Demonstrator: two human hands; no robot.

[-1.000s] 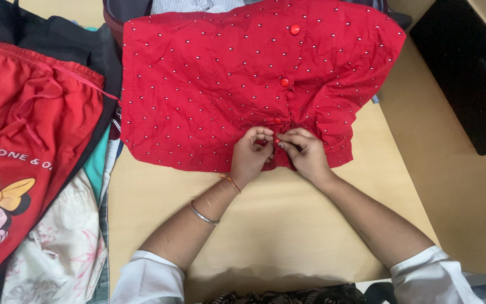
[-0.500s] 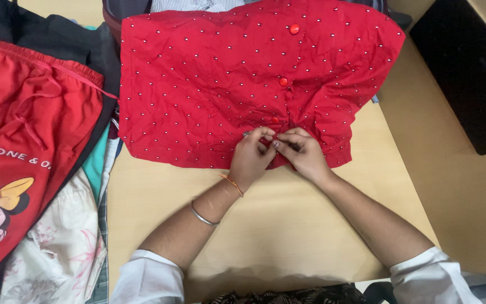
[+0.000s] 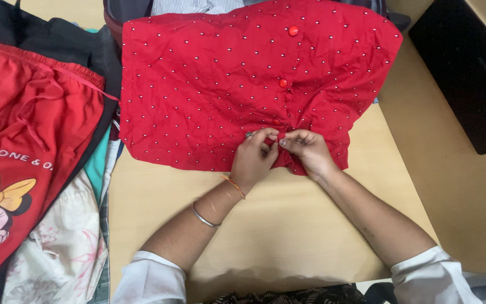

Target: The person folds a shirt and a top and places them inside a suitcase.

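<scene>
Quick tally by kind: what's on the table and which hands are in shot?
Red dotted shirt, both hands pinching its front near the hem: 1
Red buttons showing on it: 2
Red cartoon-print garment: 1
White floral garment: 1
Hands, left hand and right hand: 2
Total: 7

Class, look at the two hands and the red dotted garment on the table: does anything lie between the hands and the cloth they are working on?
Nothing visible does. The left hand and right hand already pinch the front edge of the red dotted garment near its hem, fingertips meeting below the lower red button. The pile of clothes lies off to the left.
</scene>
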